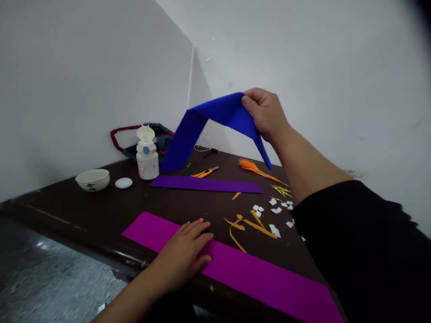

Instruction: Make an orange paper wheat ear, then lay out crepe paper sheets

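A long blue paper strip point(218, 111) hangs in the air, pinched near its upper right by my right hand point(264, 112). The strip is bent, one part sloping down to the left and a narrow end drooping below the hand. My left hand point(185, 251) lies flat on a magenta paper strip point(256, 273), its fingers stretched out. That strip runs along the table's near edge. Farther back, beneath the blue strip, a purple strip point(208, 184) lies across the table. A yellow craft knife point(204, 172) with its blade showing rests just behind it.
On the dark table point(188, 206) are a bowl point(93, 180), a white oval object point(123, 183) and a white bottle point(147, 161) with its lid up. Orange paper scraps point(259, 226), white paper bits point(274, 230) and a fringed orange piece point(249, 165) lie right. A bag point(161, 134) stands behind.
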### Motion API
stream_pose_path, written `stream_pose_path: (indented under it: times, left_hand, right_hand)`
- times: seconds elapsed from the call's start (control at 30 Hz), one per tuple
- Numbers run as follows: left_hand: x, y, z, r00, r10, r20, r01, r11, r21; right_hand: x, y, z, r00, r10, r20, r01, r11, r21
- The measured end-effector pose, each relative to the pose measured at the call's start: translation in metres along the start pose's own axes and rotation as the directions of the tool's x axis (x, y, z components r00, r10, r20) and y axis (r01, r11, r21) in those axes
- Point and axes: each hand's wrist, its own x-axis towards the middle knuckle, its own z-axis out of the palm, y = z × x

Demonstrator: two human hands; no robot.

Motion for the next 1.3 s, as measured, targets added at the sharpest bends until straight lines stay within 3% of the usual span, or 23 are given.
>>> stream_pose_path:
  times: [0.1, 0.2, 0.33, 0.47, 0.6, 0.97, 1.07, 1.3]
  left_hand:
    - [-0.001, -0.003, 0.001, 1.000, 0.000, 0.011, 0.000, 1.000, -0.006]
    - [0.000, -0.002, 0.000, 1.000, -0.003, 0.016, 0.003, 1.000, -0.017]
    - [0.004, -0.002, -0.004, 0.998, -0.031, 0.062, 0.035, 0.997, -0.070]
    - [0.008, -0.009, -0.003, 0.993, -0.023, 0.112, 0.036, 0.993, -0.110]
    - [0.009, -0.018, 0.003, 0.996, 0.021, 0.087, -0.010, 0.992, -0.124]
    - [0.008, -0.024, 0.007, 0.995, 0.090, 0.050, -0.085, 0.991, -0.101]
    - [0.007, -0.023, 0.007, 0.996, 0.082, 0.028, -0.078, 0.988, -0.136]
    - [0.008, -0.014, 0.001, 0.997, 0.008, 0.075, 0.002, 0.991, -0.134]
  right_hand:
    - [-0.003, 0.018, 0.024, 0.995, 0.041, 0.090, -0.038, 0.999, -0.034]
    - [-0.026, 0.052, 0.065, 0.945, 0.096, 0.313, -0.073, 0.994, -0.084]
    - [-0.057, 0.100, 0.121, 0.781, 0.200, 0.592, -0.113, 0.977, -0.181]
    - [-0.073, 0.136, 0.151, 0.607, 0.310, 0.732, -0.132, 0.947, -0.292]
    - [-0.079, 0.160, 0.160, 0.467, 0.390, 0.794, -0.135, 0.918, -0.372]
    - [-0.077, 0.166, 0.175, 0.280, 0.382, 0.881, -0.175, 0.922, -0.344]
    - [-0.079, 0.161, 0.173, 0.252, 0.383, 0.889, -0.175, 0.921, -0.347]
    - [-0.084, 0.134, 0.162, 0.249, 0.405, 0.879, -0.140, 0.914, -0.381]
